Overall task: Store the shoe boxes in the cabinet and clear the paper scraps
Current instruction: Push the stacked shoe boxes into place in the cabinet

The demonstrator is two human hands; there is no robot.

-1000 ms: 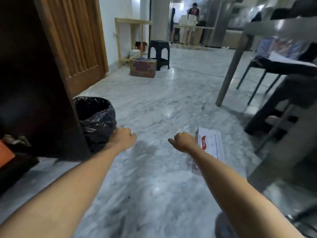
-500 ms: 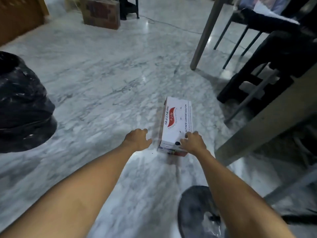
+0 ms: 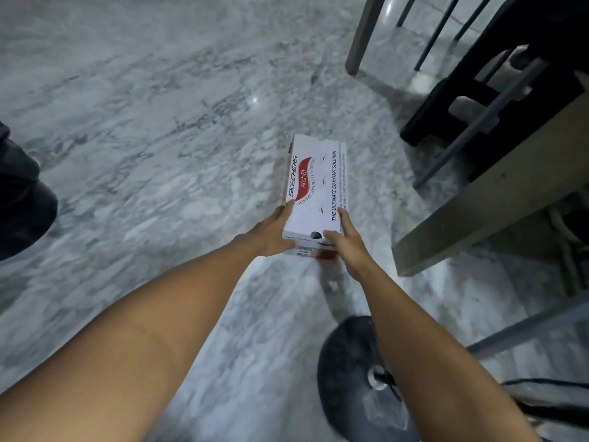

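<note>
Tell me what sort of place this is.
Probably a room in a home or small workplace: a polished marble floor, table legs with dark chair frames beside them, and a white shoe box on the floor, gripped by both hands.

Shoe box (image 3: 315, 193): white lid, red curved panel, black lettering, dark dot near one end. Floor (image 3: 153, 129): grey-and-white veined marble. Bag (image 3: 22, 199) at left edge: black. Round base (image 3: 353, 371) lower right: black.
</note>
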